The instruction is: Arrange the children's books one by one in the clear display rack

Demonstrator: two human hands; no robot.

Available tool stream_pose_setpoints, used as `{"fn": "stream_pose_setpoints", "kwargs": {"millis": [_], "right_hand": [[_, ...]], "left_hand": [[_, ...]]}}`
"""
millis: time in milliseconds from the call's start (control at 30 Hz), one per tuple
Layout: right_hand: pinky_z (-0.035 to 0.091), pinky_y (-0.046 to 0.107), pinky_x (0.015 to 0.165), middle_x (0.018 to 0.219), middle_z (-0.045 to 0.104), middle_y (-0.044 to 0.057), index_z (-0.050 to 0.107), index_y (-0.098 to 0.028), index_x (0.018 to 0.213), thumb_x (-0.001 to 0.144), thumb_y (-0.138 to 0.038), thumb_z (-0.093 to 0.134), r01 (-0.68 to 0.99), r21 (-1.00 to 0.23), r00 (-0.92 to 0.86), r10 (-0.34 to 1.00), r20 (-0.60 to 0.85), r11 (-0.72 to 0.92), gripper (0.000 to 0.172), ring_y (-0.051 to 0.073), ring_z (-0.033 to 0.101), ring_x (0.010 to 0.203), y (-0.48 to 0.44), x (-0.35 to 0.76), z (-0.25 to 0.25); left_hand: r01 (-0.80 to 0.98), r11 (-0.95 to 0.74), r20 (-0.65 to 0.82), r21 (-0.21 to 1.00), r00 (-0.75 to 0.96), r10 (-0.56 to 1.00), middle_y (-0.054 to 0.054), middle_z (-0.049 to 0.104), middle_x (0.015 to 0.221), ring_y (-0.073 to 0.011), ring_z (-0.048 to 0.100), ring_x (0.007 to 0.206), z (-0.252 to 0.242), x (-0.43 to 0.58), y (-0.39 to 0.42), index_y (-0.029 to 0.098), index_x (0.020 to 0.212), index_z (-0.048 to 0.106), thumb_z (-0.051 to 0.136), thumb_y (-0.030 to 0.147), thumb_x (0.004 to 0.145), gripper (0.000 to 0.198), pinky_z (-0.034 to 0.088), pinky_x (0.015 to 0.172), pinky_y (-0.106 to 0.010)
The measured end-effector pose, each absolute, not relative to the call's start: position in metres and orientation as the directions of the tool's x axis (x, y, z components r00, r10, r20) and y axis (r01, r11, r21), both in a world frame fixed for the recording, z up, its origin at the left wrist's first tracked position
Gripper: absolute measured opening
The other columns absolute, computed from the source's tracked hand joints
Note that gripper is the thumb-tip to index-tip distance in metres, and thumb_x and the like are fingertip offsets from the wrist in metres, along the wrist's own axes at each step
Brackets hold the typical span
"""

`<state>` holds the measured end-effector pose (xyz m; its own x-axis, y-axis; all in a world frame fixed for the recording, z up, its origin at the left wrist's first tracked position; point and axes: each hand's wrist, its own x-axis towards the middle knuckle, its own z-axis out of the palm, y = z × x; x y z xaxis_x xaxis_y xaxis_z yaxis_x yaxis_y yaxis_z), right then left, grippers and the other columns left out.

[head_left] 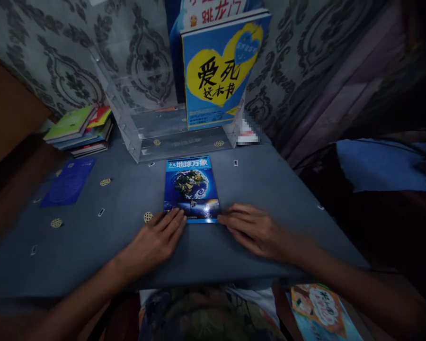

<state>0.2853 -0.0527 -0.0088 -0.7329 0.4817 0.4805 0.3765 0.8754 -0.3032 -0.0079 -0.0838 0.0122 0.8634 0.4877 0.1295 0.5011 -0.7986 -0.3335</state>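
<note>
The left hand (pixel 159 237) lies with fingers nearly straight over the lower left corner of the book (pixel 191 189); its thumb is hard to make out, so whether it pinches cannot be told. The right hand (pixel 253 229) is loosely curled, its fingertips meeting the lower right corner; whether it pinches there cannot be told either. The book lies flat, globe cover up, on the middle of the tabletop (pixel 270 184), between its near edge and the clear stand (pixel 184 148). The stand is by the far edge, with a heart book (pixel 213 80) upright in its right part. A stack (pixel 80 132) sits at the far left corner, and a blue leaflet (pixel 69 182) lies nearer the left edge. Below the near edge, towards the right, is an orange-and-blue book (pixel 323 308)
</note>
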Motion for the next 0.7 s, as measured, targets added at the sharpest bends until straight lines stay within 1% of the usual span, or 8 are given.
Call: {"fn": "stream_pose_setpoints", "kwargs": {"millis": [133, 267, 400, 467, 533, 600, 700], "right_hand": [[0.059, 0.037, 0.076, 0.093, 0.074, 0.01, 0.069, -0.018, 0.119, 0.098, -0.013, 0.046, 0.37, -0.351, -0.718, 0.504, 0.48, 0.86, 0.031, 0.022, 0.066, 0.089, -0.053, 0.286, -0.011], [0.058, 0.034, 0.074, 0.094, 0.074, 0.01, 0.068, -0.018, 0.119, 0.097, -0.011, 0.048, 0.354, -0.371, -0.7, 0.506, 0.503, 0.859, 0.031, 0.022, 0.066, 0.089, -0.054, 0.285, -0.011], [0.059, 0.034, 0.077, 0.095, 0.074, 0.009, 0.066, -0.018, 0.118, 0.096, -0.01, 0.048, 0.354, -0.392, -0.69, 0.52, 0.503, 0.849, 0.03, 0.021, 0.067, 0.091, -0.059, 0.281, -0.01], [0.059, 0.035, 0.08, 0.095, 0.074, 0.009, 0.065, -0.017, 0.117, 0.097, -0.011, 0.048, 0.36, -0.384, -0.691, 0.52, 0.502, 0.85, 0.028, 0.022, 0.067, 0.091, -0.063, 0.279, -0.009], [0.059, 0.036, 0.082, 0.095, 0.074, 0.009, 0.064, -0.017, 0.119, 0.097, -0.011, 0.048, 0.367, -0.376, -0.692, 0.52, 0.5, 0.851, 0.028, 0.021, 0.067, 0.091, -0.068, 0.276, -0.008], [0.059, 0.036, 0.082, 0.093, 0.074, 0.009, 0.064, -0.017, 0.117, 0.097, -0.012, 0.047, 0.388, -0.365, -0.689, 0.529, 0.495, 0.846, 0.027, 0.021, 0.067, 0.09, -0.072, 0.274, -0.005], [0.056, 0.035, 0.073, 0.081, 0.072, 0.007, 0.068, -0.018, 0.105, 0.098, -0.014, 0.046, 0.474, -0.277, -0.691, 0.548, 0.472, 0.836, 0.023, 0.021, 0.066, 0.08, -0.074, 0.269, 0.001]], "left_hand": [[0.544, -0.78, 0.084, -0.308, 0.833, 0.548, -0.019, 0.06, 0.142, -0.0285, 0.057, 0.132, 0.016, -0.036, -0.097, 0.003, 0.138, 0.052, 0.041, 0.003, 0.091, 0.048, 0.048, 0.103, -0.041], [0.571, -0.772, 0.08, -0.28, 0.815, 0.574, -0.018, 0.059, 0.144, -0.0266, 0.055, 0.134, 0.018, -0.049, -0.1, 0.005, 0.141, 0.049, 0.04, 0.002, 0.091, 0.051, 0.049, 0.105, -0.039], [0.596, -0.768, 0.134, -0.235, 0.802, 0.582, -0.017, 0.061, 0.141, -0.0262, 0.055, 0.134, 0.013, -0.05, -0.099, 0.006, 0.139, 0.052, 0.042, 0.004, 0.094, 0.046, 0.053, 0.102, -0.036], [0.61, -0.764, 0.188, -0.21, 0.792, 0.58, -0.016, 0.064, 0.138, -0.0268, 0.058, 0.132, 0.009, -0.049, -0.098, 0.006, 0.135, 0.055, 0.043, 0.006, 0.095, 0.042, 0.056, 0.098, -0.036], [0.629, -0.76, 0.245, -0.163, 0.772, 0.586, -0.015, 0.066, 0.135, -0.026, 0.06, 0.129, 0.006, -0.049, -0.098, 0.008, 0.133, 0.058, 0.044, 0.008, 0.097, 0.038, 0.058, 0.097, -0.036], [0.645, -0.758, 0.3, -0.097, 0.745, 0.596, -0.014, 0.069, 0.129, -0.0246, 0.064, 0.123, 0.006, -0.048, -0.095, 0.01, 0.129, 0.061, 0.045, 0.011, 0.099, 0.035, 0.059, 0.096, -0.037], [0.651, -0.757, 0.333, 0.057, 0.702, 0.629, -0.012, 0.073, 0.118, -0.0214, 0.07, 0.109, 0.012, -0.047, -0.087, 0.013, 0.119, 0.067, 0.047, 0.016, 0.1, 0.028, 0.061, 0.09, -0.036]]}}
